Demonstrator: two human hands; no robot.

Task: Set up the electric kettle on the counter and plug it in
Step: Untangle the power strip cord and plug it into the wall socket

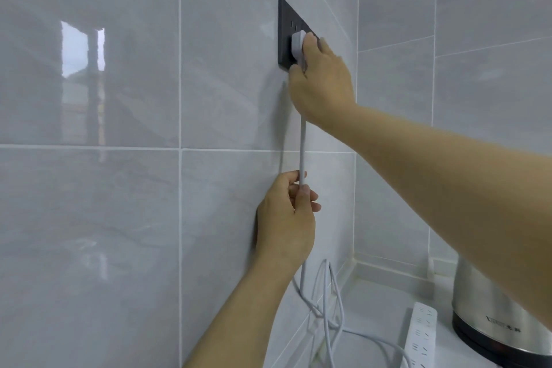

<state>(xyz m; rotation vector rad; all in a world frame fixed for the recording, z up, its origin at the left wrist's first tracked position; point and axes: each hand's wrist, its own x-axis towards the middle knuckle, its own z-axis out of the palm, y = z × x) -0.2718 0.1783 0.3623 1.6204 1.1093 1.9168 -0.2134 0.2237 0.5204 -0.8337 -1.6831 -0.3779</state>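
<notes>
a home kitchen corner: glossy pale grey wall tiles (119,218), a white counter (376,302), a stainless steel electric kettle (484,308), a black wall socket plate (288,36).

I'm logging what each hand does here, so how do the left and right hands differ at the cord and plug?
The right hand is raised at the dark wall socket, gripping the white plug; the left hand sits lower, below the socket. The right hand holds the plug body against the socket, while the left hand pinches the thin white cord hanging beneath it. Both grip parts of the same lead.
</notes>
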